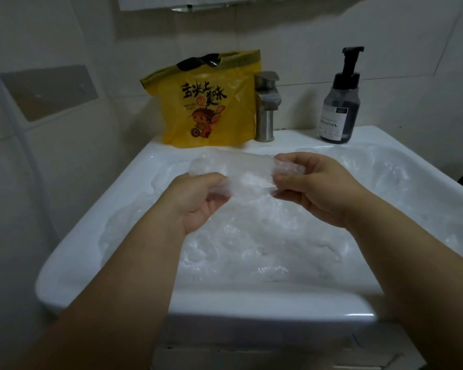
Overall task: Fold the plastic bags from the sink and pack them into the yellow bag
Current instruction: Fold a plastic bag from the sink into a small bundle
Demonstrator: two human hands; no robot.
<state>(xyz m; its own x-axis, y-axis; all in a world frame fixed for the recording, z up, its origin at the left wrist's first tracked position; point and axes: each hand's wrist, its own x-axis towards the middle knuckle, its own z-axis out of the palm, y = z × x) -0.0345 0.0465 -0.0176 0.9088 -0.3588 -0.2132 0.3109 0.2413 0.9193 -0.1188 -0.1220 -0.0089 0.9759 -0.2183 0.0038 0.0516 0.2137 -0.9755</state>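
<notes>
A clear plastic bag (241, 173), folded into a narrow strip, is stretched between both hands above the sink. My left hand (198, 200) pinches its left end and my right hand (316, 182) grips its right end, with crumpled plastic bunched in the fingers. Below them, several loose clear plastic bags (265, 236) fill the white sink (72, 263). The yellow bag (206, 102), printed with black characters and a cartoon figure, stands upright on the back rim of the sink, with something black showing at its open top.
A metal faucet (266, 108) stands just right of the yellow bag. A dark pump soap bottle (338, 102) sits on the sink's back right corner. Tiled walls close in behind and on the left, where a clear holder (48, 92) hangs.
</notes>
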